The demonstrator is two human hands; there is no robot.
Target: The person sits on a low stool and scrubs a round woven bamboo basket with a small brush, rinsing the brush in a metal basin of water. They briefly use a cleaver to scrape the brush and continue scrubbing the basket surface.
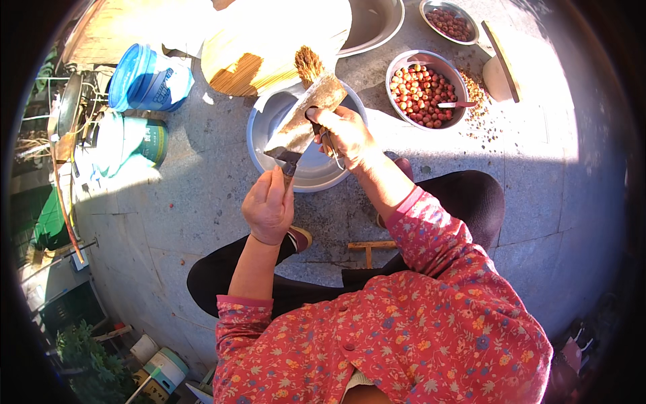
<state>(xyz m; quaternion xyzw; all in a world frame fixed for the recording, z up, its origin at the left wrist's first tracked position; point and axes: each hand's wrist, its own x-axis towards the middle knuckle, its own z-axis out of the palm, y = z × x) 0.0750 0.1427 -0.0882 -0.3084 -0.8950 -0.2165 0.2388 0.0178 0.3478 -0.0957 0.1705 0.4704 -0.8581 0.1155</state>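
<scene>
My left hand (pixel 267 204) grips the wooden handle of a small scraper (pixel 287 157) with a dark metal blade. The blade meets the lower end of a wide, flat, worn tan-and-brown piece (pixel 312 115), perhaps a broad blade. My right hand (pixel 351 139) holds that piece by a handle with a wire-like loop, thumb pressed on its edge. Brown bristles (pixel 309 64), like a brush's, show just past its far end; whether they are joined cannot be told. Under both hands stands a pale metal basin (pixel 323 174), its inside partly hidden.
A bowl of small red fruits (pixel 423 96) holds a knife (pixel 456 105); scraps (pixel 477 96) lie beside it. Behind are a smaller fruit bowl (pixel 449 25), a large basin (pixel 373 25) and a round slatted mat (pixel 237 55). Blue (pixel 133 76) and green (pixel 154 141) buckets stand left.
</scene>
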